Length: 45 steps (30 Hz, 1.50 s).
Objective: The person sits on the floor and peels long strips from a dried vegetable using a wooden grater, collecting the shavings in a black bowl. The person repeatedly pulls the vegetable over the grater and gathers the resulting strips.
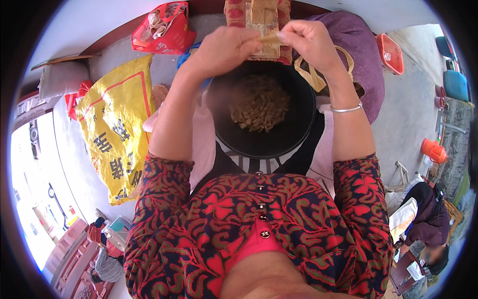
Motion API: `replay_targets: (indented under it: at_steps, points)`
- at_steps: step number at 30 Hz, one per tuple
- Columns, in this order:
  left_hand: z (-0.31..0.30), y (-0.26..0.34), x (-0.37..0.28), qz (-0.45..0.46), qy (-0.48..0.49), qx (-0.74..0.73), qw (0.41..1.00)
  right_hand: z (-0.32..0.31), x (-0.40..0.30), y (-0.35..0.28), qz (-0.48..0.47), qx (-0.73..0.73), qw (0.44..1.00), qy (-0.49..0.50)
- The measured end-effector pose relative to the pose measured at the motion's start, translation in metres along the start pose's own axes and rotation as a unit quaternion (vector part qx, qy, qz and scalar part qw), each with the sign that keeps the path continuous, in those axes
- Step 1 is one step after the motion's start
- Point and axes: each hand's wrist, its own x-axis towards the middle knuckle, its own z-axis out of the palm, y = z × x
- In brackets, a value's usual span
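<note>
My left hand (231, 50) and my right hand (310, 43) are raised at the far side of a round black basin (239, 144). Between them, pinched at both ends by the fingers, stretches a thin yellowish strip (269, 39); its material is hard to tell. Just behind the strip, a worn wooden board (257, 52) with a wooden block (263, 13) rests on a red and tan patterned cloth (285, 54). Many small brownish pieces (261, 106) lie heaped in the basin.
A yellow woven sack (112, 130) and red bag (164, 30) lie left. Right are a large purple sack (368, 82), a yellow-handled bag (312, 76) and an orange-red basket (390, 54). Another person (427, 220) sits at lower right; apparently another (106, 254) at lower left.
</note>
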Motion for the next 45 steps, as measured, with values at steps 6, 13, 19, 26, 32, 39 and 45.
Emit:
replay_targets:
  at_steps: [6,13,19,26,32,39,45]
  points:
    - [0.013,-0.026,0.028,-0.053,0.17,0.12,0.977,0.014,0.036,0.038,-0.023,-0.144,0.984,0.102]
    - [0.001,0.022,0.002,-0.147,0.024,0.107,0.983,0.014,0.019,0.014,0.089,0.009,0.992,0.086]
    - [0.044,0.043,-0.005,-0.143,0.254,-0.395,0.871,0.045,-0.007,-0.023,0.223,0.554,0.797,-0.085]
    - [-0.025,0.003,-0.004,0.042,0.231,-0.769,0.595,0.05,-0.018,-0.048,0.216,0.45,0.855,-0.145]
    - [-0.016,0.041,-0.006,0.162,0.492,-0.149,0.842,0.047,-0.022,-0.052,0.139,0.632,0.751,-0.136]
    - [0.038,0.045,-0.007,0.116,0.345,-0.252,0.897,0.054,-0.015,-0.036,-0.134,0.049,0.981,0.133]
    - [0.03,0.04,-0.003,-0.093,0.245,-0.163,0.951,0.044,-0.016,-0.03,0.127,0.328,0.936,0.026]
